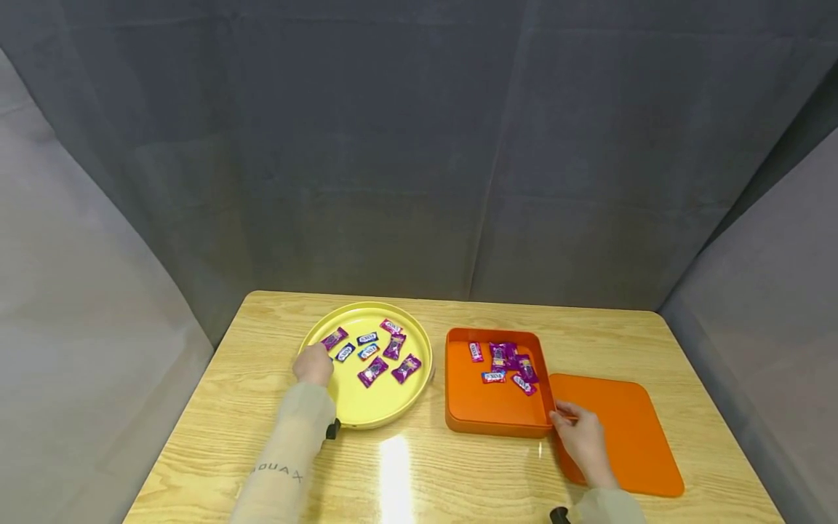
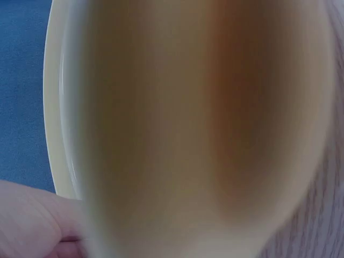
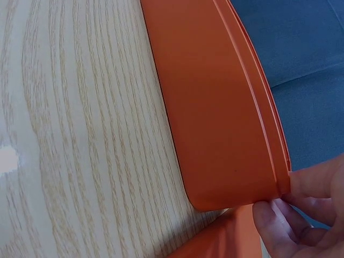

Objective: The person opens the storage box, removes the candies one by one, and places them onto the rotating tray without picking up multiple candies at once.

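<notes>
My left hand point(image 1: 315, 365) grips the left rim of a round yellow tray point(image 1: 360, 407), which holds several wrapped candies point(image 1: 373, 372) in purple, blue and pink. In the left wrist view, curled fingers point(image 2: 32, 223) meet the rim at lower left, and the tray's side fills the picture, blurred. My right hand point(image 1: 583, 437) pinches the near right corner of a square orange box point(image 1: 484, 415). Thumb and fingertips meet at that corner in the right wrist view. Inside the box lie several candies point(image 1: 499, 356), grouped toward the back and right.
A flat orange lid point(image 1: 631, 429) lies on the wooden table point(image 1: 428, 480) right of the box, partly under my right hand. Dark cloth point(image 1: 393, 160) hangs behind the table, with pale panels point(image 1: 78, 291) at both sides.
</notes>
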{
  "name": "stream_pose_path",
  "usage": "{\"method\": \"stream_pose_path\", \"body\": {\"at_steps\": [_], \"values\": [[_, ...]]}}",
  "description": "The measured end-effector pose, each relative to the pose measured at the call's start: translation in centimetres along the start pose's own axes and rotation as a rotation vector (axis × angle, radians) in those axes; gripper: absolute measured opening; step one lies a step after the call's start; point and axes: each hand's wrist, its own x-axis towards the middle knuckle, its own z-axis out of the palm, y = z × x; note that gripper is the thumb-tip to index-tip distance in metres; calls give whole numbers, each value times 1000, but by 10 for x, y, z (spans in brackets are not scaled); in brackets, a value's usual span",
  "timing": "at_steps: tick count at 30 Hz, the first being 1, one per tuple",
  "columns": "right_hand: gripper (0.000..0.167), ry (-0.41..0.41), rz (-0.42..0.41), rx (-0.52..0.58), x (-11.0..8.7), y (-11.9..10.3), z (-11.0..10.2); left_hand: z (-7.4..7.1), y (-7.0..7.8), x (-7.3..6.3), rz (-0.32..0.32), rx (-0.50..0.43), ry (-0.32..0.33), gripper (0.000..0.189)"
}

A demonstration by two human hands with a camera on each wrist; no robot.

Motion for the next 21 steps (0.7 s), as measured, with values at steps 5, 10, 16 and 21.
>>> {"method": "stream_pose_path", "body": {"at_steps": [5,10,16,21], "values": [[33,1,-2,-3,1,0,0,0,1,-1,7,7,11,15],[34,-10,-1,3,1,-1,0,3,2,-1,22,13,30,16],[34,-8,3,2,1,0,1,7,1,1,45,-3,52,17],[33,-7,-1,-1,1,0,1,6,2,0,53,12,47,17]]}}
